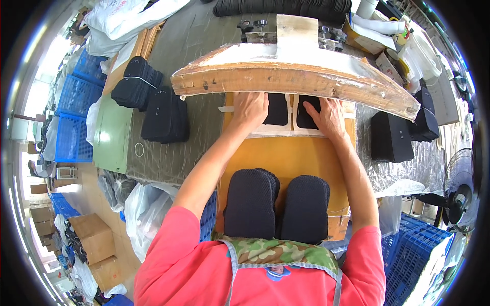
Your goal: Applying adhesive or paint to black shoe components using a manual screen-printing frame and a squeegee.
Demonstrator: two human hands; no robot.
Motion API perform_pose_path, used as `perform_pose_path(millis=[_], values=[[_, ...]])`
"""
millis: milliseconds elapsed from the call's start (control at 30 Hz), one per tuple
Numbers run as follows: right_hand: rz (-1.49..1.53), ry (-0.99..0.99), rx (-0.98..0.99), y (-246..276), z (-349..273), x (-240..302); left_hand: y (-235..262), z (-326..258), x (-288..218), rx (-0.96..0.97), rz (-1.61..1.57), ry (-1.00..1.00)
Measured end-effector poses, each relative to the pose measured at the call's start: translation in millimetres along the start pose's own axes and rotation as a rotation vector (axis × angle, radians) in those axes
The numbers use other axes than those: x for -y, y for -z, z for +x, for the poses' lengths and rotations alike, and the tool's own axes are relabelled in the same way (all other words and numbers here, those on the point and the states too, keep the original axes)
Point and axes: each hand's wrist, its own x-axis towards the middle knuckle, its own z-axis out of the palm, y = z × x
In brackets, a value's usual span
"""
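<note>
Two black fabric pieces, the left one and the right one, lie flat in pale-edged cutouts on a tan board. They look like insoles; their far ends are hidden beneath a tilted wooden screen frame. My left hand reaches under the frame at the left piece's outer side, its fingertips covered. My right hand rests at the right piece, thumb spread away from the fingers and touching the black fabric. Close to my body stand two stacks of similar black pieces, a left stack and a right stack.
Bundled black stacks sit left and right on the plastic-covered table. Clamps hold the frame at the back. A fan stands at right. Blue crates and cardboard boxes are at left.
</note>
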Motion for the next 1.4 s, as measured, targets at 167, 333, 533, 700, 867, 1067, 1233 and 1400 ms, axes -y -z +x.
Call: perform_pose_path(millis=[167, 333, 533, 700, 867, 1067, 1233, 1400], values=[[0.018, 0.047, -0.068, 13, 1, 7, 36, -6, 16, -0.062, -0.348, 0.298], [0.152, 0.098, 0.051, 66, -16, 29, 136, -10, 37, -0.568, -0.978, 0.335], [0.551, 0.219, 0.546, 190, -39, 97, 173, -29, 22, -0.154, -0.965, 0.112], [0.504, 0.264, 0.423, 224, -15, 97, 134, -95, 10, -0.055, -0.943, 0.296], [0.006, 0.216, -0.084, 105, 97, 42, 89, -119, 18, 0.014, -0.85, 0.316], [-0.045, 0.273, -0.002, 40, 124, 21, 76, -126, 19, -0.091, -0.831, 0.31], [0.106, 0.281, 0.122, 91, 21, 30, 71, -128, 16, -0.134, -0.89, 0.348], [0.073, 0.129, 0.194, 100, 34, 13, 74, -125, 15, -0.139, -0.805, 0.31]])
